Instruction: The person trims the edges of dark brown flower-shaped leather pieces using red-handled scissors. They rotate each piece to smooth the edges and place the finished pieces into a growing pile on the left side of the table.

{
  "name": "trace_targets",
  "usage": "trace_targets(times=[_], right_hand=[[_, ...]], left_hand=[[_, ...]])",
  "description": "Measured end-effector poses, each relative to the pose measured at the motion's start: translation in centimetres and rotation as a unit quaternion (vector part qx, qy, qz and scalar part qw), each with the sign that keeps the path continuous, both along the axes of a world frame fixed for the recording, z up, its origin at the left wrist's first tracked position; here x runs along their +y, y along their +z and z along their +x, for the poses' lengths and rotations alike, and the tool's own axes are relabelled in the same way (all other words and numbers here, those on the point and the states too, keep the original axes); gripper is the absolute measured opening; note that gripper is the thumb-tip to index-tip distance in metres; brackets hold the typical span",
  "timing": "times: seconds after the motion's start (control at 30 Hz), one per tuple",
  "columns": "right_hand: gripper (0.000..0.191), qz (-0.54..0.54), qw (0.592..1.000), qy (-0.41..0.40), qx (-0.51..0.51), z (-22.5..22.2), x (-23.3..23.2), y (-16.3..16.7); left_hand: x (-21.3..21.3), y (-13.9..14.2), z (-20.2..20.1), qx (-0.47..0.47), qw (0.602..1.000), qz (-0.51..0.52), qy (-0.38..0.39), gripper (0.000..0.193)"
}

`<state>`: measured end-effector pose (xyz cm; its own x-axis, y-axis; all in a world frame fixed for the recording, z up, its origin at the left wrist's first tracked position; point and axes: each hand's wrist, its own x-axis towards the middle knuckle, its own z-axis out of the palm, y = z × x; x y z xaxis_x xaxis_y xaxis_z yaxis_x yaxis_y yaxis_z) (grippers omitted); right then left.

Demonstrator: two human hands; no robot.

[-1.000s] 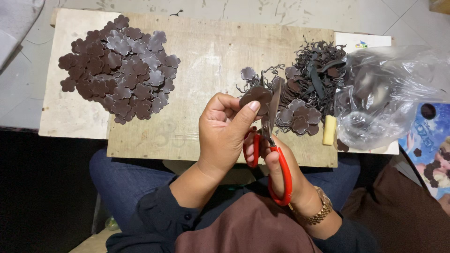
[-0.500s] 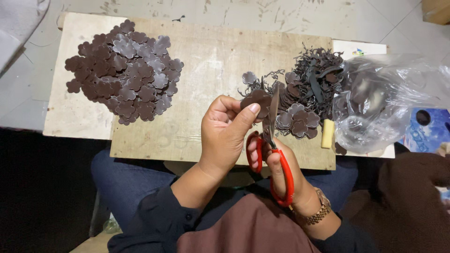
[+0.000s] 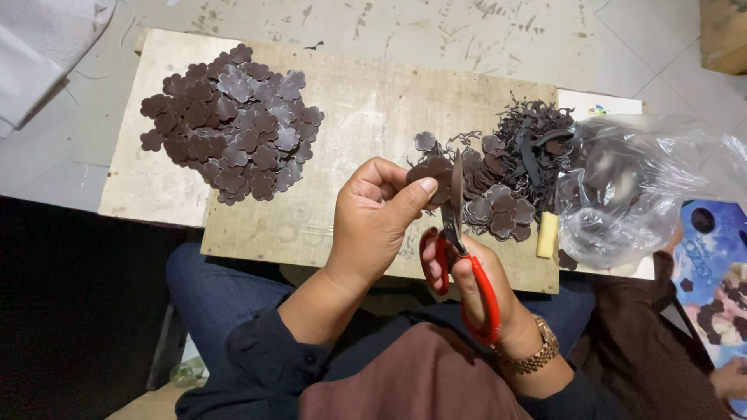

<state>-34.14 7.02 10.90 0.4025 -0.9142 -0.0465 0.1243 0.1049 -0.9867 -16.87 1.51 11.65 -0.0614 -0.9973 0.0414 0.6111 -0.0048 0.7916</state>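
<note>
Her left hand (image 3: 373, 225) pinches a thin brown flower cut-out (image 3: 429, 171) by its edge; it looks light and floppy. Right hand (image 3: 478, 292) grips red-handled scissors (image 3: 459, 257), blades at the piece

A bare wooden board (image 3: 366, 101) rests across the person's lap. On it lie a pile of brown flower-shaped cutouts (image 3: 233, 124), dark trimmed scraps (image 3: 529, 144), a clear plastic bag (image 3: 638, 194) and a small yellow block (image 3: 547, 234).
</note>
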Motion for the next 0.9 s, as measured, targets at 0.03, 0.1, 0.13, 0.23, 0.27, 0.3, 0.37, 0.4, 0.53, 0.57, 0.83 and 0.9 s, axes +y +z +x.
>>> trace_targets(times=[0.03,0.1,0.13,0.23,0.27,0.3,0.37,0.4,0.53,0.57,0.83,0.9], right_hand=[[0.072,-0.002,1.0,0.003,0.003,0.0,0.0,0.0],[0.072,-0.005,1.0,0.006,0.007,-0.2,0.0,-0.1],[0.072,0.002,1.0,0.007,-0.002,-0.3,0.0,-0.2],[0.073,0.02,1.0,0.01,-0.016,-0.5,-0.1,-0.5],[0.073,0.023,1.0,0.012,-0.01,-0.6,-0.1,-0.6],[0.074,0.026,1.0,0.013,-0.005,-0.7,-0.2,-0.5],[0.077,-0.011,0.999,0.017,0.05,-1.2,-0.2,-0.2],[0.078,-0.031,0.996,0.02,0.078,-1.4,-0.3,0.0],[0.083,-0.099,0.989,0.04,0.106,-1.6,-0.6,0.9],[0.084,-0.12,0.986,0.043,0.106,-1.6,-0.6,1.1],[0.087,-0.072,0.993,0.041,0.083,-1.1,-0.3,1.2],[0.085,-0.069,0.994,0.042,0.078,-1.0,-0.4,1.1]], left_hand=[[0.0,0.1,0.0,-0.005,1.0,0.001,-0.001,0.013],[-0.1,0.3,0.1,-0.005,1.0,0.002,-0.001,0.014],[-0.1,0.3,0.1,-0.006,1.0,0.003,-0.002,0.014],[0.0,0.4,0.2,-0.028,1.0,0.001,-0.002,0.013],[-0.1,0.4,0.2,-0.026,1.0,0.001,-0.002,0.013],[-0.1,0.5,0.2,-0.025,1.0,0.001,-0.002,0.013],[-0.2,0.7,0.3,-0.025,1.0,-0.004,-0.005,0.013],[-0.3,0.9,0.4,-0.026,1.0,-0.01,-0.009,0.014],[-0.1,1.7,0.9,-0.056,0.998,-0.037,-0.019,0.013],[0.0,1.9,0.9,-0.076,0.996,-0.04,-0.017,0.014],[0.4,1.7,0.8,-0.084,0.996,-0.031,-0.017,0.013],[0.5,1.5,0.8,-0.087,0.996,-0.027,-0.01,0.013]])
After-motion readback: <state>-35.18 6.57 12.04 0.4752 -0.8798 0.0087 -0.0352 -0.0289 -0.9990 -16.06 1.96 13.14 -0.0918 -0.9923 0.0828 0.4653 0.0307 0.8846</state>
